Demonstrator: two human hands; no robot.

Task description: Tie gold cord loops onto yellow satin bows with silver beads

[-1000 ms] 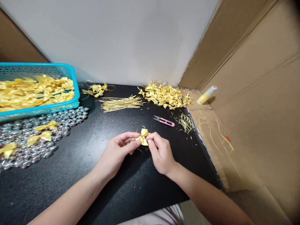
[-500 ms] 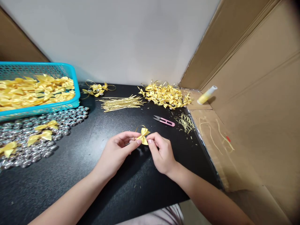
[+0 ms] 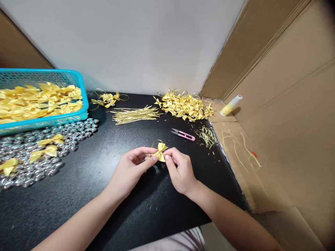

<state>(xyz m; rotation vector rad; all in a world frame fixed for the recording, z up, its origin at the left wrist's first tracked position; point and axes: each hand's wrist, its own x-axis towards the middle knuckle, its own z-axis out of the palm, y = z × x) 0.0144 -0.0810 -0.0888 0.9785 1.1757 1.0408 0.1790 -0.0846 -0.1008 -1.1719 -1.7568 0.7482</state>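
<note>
Just above the black table, a yellow ribbon bow [image 3: 160,152] is held between my two hands, with a thin gold cord loop [image 3: 156,141] rising behind it. My left hand [image 3: 133,165] pinches the bow's left side with thumb and fingers. On the other side, my right hand [image 3: 180,169] has its thumb and forefinger closed on the bow's lower right edge. Beyond the hands lie pink thread snips [image 3: 184,135], blades pointing left. A bundle of gold cords [image 3: 137,115] is spread further back.
On the left, a blue basket [image 3: 85,94] of yellow bows stands behind many silver beads [image 3: 49,170], with several bows on them. Finished-looking bows with loops [image 3: 185,106] are heaped at the back right, near thread scraps [image 3: 207,136]. A yellow-white spool [image 3: 231,105] stands on cardboard.
The bow has tilted slightly between my fingers since a second ago. Both hands have stayed almost in the same place, still gripping it.
</note>
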